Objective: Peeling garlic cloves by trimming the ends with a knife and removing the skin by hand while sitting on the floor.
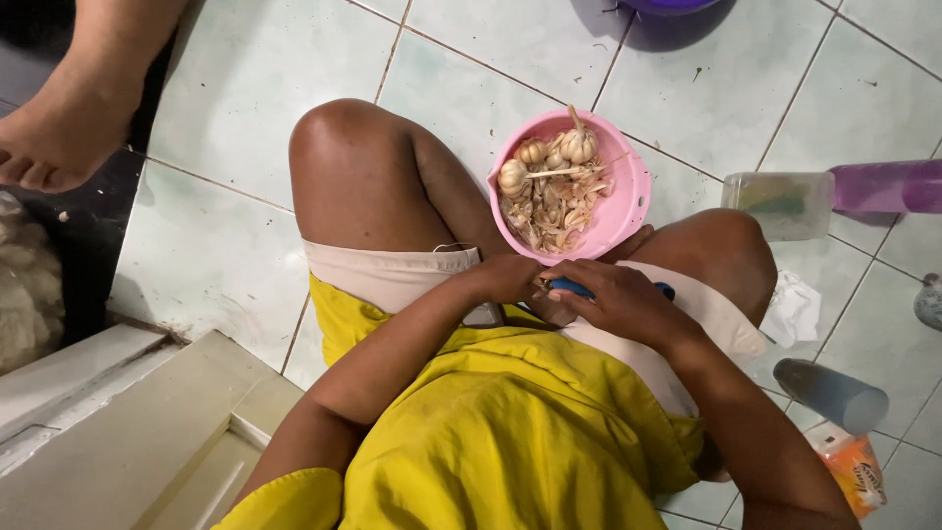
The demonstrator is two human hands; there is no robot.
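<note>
Garlic peeling was in hand over the person's lap: a blue-handled knife (574, 288) lay in the right hand (618, 302), whose fingers (595, 280) were curled and pressed together around the handle, the blue showing just above the knuckles and again at the far side of the hand. The left hand (505, 278) met it from the other side, its fingers bent inward and pinching something small against the right thumb; what it was could not be told, since the fingers hid it. Just beyond the fingertips, between the knees, sat a pink colander bowl (628, 196) holding whole garlic bulbs (577, 145) and a heap of papery skins and cloves (554, 211).

Pale green floor tiles (235, 118) with dark grout lines carried everything. Farther out from the right hand lay a clear plastic container (780, 204) against a purple cylinder (888, 186), a crumpled white tissue (793, 309), a grey tube-shaped bottle (832, 393) and an orange packet (856, 473). Far beyond the left hand, another person's bare foot (59, 128) rested at a dark strip of floor, with a pale wooden door panel (147, 432) nearer the wearer. A purple basin's rim (667, 6) showed at the top edge.
</note>
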